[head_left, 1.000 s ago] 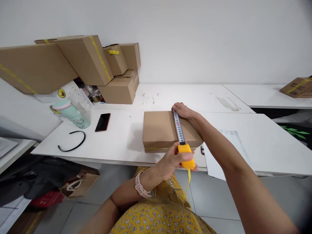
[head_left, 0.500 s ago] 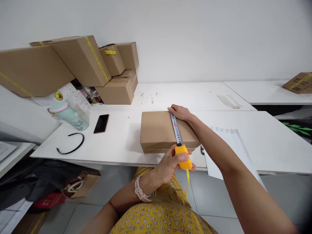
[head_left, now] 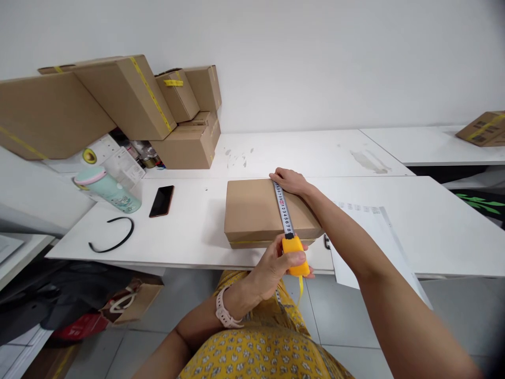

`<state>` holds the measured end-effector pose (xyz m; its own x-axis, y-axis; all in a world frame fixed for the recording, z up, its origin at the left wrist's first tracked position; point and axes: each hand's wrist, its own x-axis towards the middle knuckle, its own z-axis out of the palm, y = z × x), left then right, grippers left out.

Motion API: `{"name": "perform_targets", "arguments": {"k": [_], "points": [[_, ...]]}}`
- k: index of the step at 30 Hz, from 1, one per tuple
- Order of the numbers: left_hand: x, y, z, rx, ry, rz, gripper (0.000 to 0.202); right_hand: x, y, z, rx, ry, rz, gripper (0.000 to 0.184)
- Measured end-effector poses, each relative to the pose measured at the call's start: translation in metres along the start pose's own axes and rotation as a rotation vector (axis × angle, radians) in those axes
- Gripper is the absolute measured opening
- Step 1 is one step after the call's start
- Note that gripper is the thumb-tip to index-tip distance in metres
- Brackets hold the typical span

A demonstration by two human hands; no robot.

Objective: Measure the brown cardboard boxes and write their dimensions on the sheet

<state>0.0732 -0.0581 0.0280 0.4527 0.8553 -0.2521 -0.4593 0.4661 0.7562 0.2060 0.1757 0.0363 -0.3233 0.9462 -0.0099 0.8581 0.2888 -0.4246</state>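
A flat brown cardboard box (head_left: 254, 208) lies near the front edge of the white table (head_left: 197, 231). My left hand (head_left: 274, 266) grips the yellow case of a tape measure (head_left: 294, 252) at the box's near edge. The white tape blade (head_left: 283, 208) runs across the box top to its far edge. There my right hand (head_left: 290, 181) presses the tape's end down with closed fingers. A watch sits on my left wrist.
A black phone (head_left: 161, 200), a black headband (head_left: 112, 237) and a mint-green bottle (head_left: 107, 189) lie to the left. Stacked cardboard boxes (head_left: 130, 100) fill the back left corner. Printed paper (head_left: 369, 231) lies right of the box, and another box (head_left: 483, 129) sits far right.
The tape case has drawn slightly closer to the box's near edge. Both hands keep their hold; the view has shifted a little.
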Motion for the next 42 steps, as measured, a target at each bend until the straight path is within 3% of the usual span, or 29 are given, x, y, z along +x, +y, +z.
{"name": "perform_targets", "arguments": {"k": [9,11,14,16,18,21,24,26,29,32,35,37,40,42], "points": [[0.003,-0.001,-0.001,0.006,-0.007,0.009,0.059,0.001,-0.001,-0.001,0.108,0.029,-0.005,0.043],[-0.003,0.002,-0.004,0.032,-0.014,0.012,0.059,-0.008,0.002,-0.009,0.293,0.147,-0.057,0.041],[-0.020,0.014,-0.020,0.100,-0.070,0.028,0.062,-0.049,0.028,-0.028,0.560,0.527,-0.105,0.036],[-0.035,0.025,-0.037,0.148,-0.122,0.062,0.068,-0.096,0.062,-0.035,0.567,0.774,0.017,0.031],[-0.049,0.036,-0.054,0.198,-0.120,0.100,0.074,-0.153,0.106,-0.030,0.429,0.907,0.309,0.026],[-0.062,0.049,-0.073,0.275,-0.056,0.132,0.076,-0.234,0.169,-0.002,0.173,0.792,0.776,0.015],[-0.065,0.048,-0.077,0.330,-0.068,0.104,0.072,-0.285,0.200,0.030,0.093,0.715,0.961,0.015],[-0.064,0.042,-0.075,0.350,-0.140,0.045,0.072,-0.299,0.195,0.043,0.091,0.725,0.971,0.014],[-0.061,0.030,-0.067,0.368,-0.279,-0.059,0.074,-0.295,0.153,0.045,0.206,0.771,0.890,0.015],[-0.058,0.020,-0.057,0.410,-0.362,-0.131,0.073,-0.276,0.094,0.035,0.531,0.735,0.675,0.028],[-0.058,0.016,-0.051,0.474,-0.345,-0.151,0.069,-0.257,0.053,0.024,0.718,0.644,0.451,0.034],[-0.062,0.015,-0.053,0.464,-0.311,-0.111,0.071,-0.249,0.046,0.021,0.696,0.677,0.429,0.036],[-0.072,0.016,-0.066,0.447,-0.241,0.015,0.078,-0.245,0.054,0.030,0.633,0.727,0.488,0.041],[-0.079,0.013,-0.078,0.498,-0.120,0.121,0.079,-0.244,0.059,0.044,0.657,0.702,0.458,0.046]]}}
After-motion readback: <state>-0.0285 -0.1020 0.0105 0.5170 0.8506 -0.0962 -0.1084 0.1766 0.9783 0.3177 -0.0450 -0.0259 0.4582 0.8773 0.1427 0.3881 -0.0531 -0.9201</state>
